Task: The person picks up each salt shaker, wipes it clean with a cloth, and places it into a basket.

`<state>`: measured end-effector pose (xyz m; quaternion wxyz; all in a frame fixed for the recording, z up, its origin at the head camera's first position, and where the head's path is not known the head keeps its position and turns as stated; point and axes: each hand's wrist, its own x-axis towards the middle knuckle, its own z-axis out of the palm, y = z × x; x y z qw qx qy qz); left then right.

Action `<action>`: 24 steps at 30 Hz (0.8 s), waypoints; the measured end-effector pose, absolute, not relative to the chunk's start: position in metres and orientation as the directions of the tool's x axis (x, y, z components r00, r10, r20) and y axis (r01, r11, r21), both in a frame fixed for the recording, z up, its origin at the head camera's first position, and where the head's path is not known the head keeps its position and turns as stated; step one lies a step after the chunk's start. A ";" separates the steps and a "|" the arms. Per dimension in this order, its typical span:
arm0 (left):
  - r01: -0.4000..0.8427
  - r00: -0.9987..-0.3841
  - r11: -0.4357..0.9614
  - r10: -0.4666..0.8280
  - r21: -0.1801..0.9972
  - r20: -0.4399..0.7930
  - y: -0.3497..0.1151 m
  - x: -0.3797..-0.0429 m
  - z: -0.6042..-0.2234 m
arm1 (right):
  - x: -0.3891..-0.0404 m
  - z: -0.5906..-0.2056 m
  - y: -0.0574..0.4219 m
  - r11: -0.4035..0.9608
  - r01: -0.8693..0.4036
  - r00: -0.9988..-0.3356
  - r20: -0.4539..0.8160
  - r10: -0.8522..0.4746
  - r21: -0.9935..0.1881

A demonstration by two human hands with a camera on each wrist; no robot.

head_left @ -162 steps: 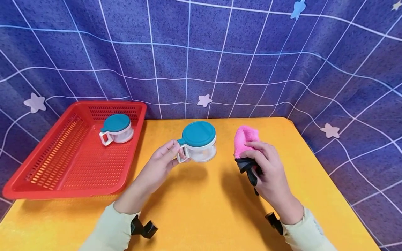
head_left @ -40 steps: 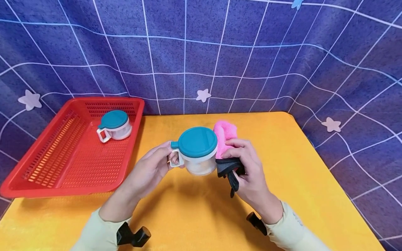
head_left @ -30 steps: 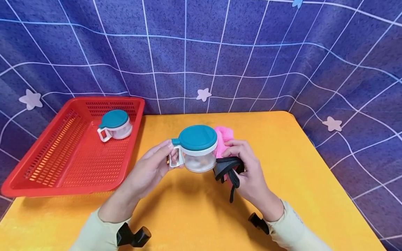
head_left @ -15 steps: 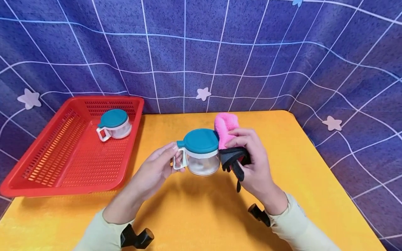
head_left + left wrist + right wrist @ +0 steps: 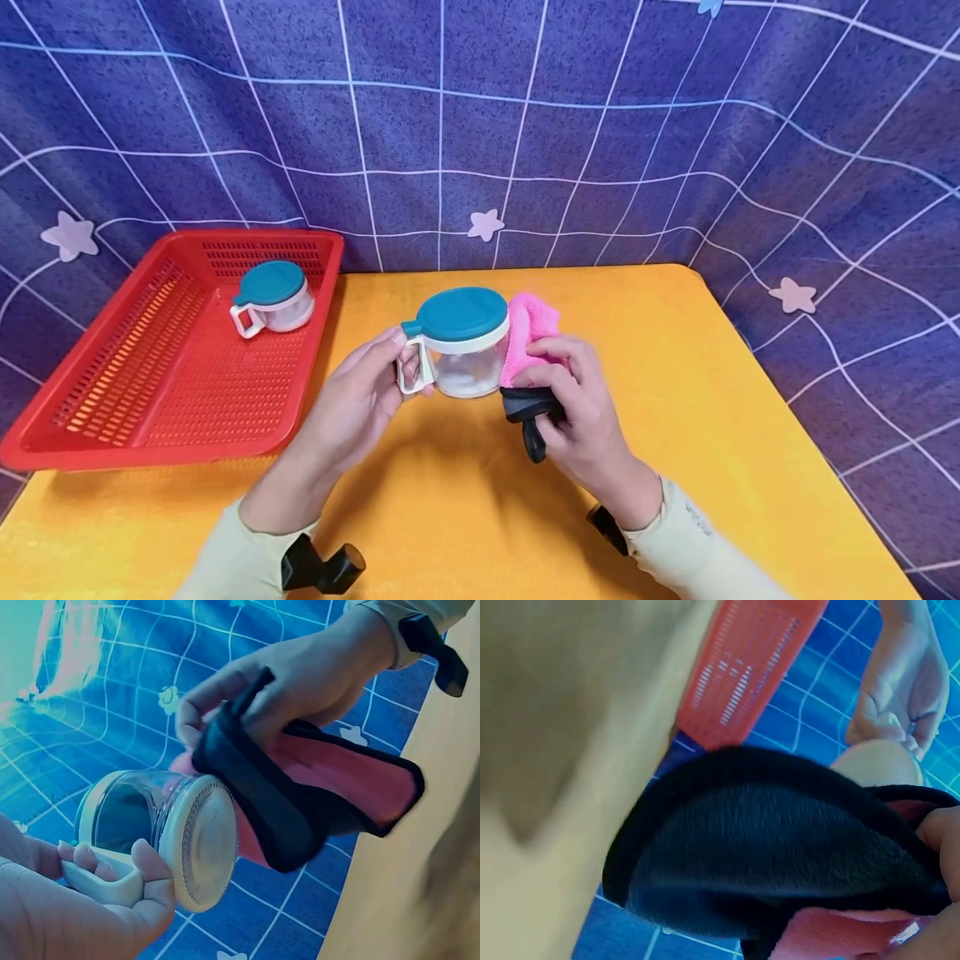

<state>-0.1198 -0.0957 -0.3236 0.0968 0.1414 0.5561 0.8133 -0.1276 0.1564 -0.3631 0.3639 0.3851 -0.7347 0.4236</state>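
Observation:
A clear glass seasoning jar with a teal lid (image 5: pixel 462 314) and white band is held above the table by my left hand (image 5: pixel 351 408), which grips its white handle (image 5: pixel 414 371). In the left wrist view, my fingers curl round the handle, and the round base of the jar (image 5: pixel 204 851) faces the camera. My right hand (image 5: pixel 588 412) pinches a folded pink cloth (image 5: pixel 528 323) with a grey part edged in black. The cloth lies against the jar's right side. In the right wrist view, the cloth's grey part (image 5: pixel 757 840) covers much of the jar.
A red plastic basket (image 5: pixel 300 408) stands on the yellow table (image 5: pixel 675 375) at the left. Inside it sits a second jar with a teal lid (image 5: pixel 272 283), its handle towards the lower left. A blue curtain (image 5: pixel 480 125) with white lines and stars hangs behind the table.
Over five seconds ago the cloth was apart from the jar; my right hand has brought it left onto the jar's side. Since half a second ago, jar and cloth have shifted left.

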 end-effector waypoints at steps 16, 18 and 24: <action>0.019 -0.943 -0.238 0.319 0.971 0.096 -0.094 -0.120 -0.325 | -0.132 -0.355 0.155 0.202 -0.803 -0.593 0.786 -0.176 -0.561; 0.020 -0.945 -0.214 0.315 0.977 0.089 -0.092 -0.120 -0.325 | -0.133 -0.350 0.153 0.211 -0.814 -0.575 0.804 -0.154 -0.542; -0.007 -0.955 -0.225 0.290 0.974 0.060 -0.087 -0.120 -0.324 | -0.131 -0.341 0.146 0.320 -0.860 -0.462 0.873 -0.159 -0.397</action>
